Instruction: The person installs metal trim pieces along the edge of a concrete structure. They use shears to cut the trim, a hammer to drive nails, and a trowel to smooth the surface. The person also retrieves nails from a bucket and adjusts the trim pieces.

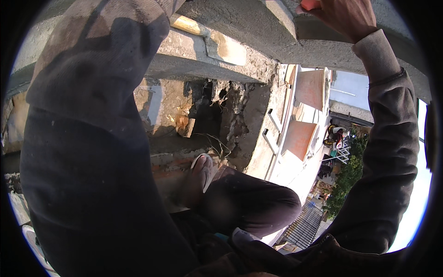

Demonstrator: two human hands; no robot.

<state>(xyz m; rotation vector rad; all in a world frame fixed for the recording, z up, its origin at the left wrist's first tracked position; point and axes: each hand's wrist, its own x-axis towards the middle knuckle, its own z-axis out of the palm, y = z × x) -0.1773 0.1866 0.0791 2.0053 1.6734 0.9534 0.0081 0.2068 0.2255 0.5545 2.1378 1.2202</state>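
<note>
My right hand (348,17) reaches to the top edge at the right, against a grey cement surface. Its fingers are closed on an orange-red object (310,4), which the edge cuts off, so I cannot tell its kind. My left sleeve (97,69) fills the left side, and the left hand lies beyond the top edge. Between the arms, a trowel (226,50) with a pale wooden handle rests on a rough ledge. Its blade is smeared with cement. Neither hand touches it in view.
Grey cement beams (240,23) cross the top. Below the ledge is a broken, dark hollow (207,111) with loose roots. My sandalled foot (203,168) stands near brickwork. To the right are a white wall with reddish panels (310,87), metal brackets (272,141), a fence (307,224) and greenery (348,180) far below.
</note>
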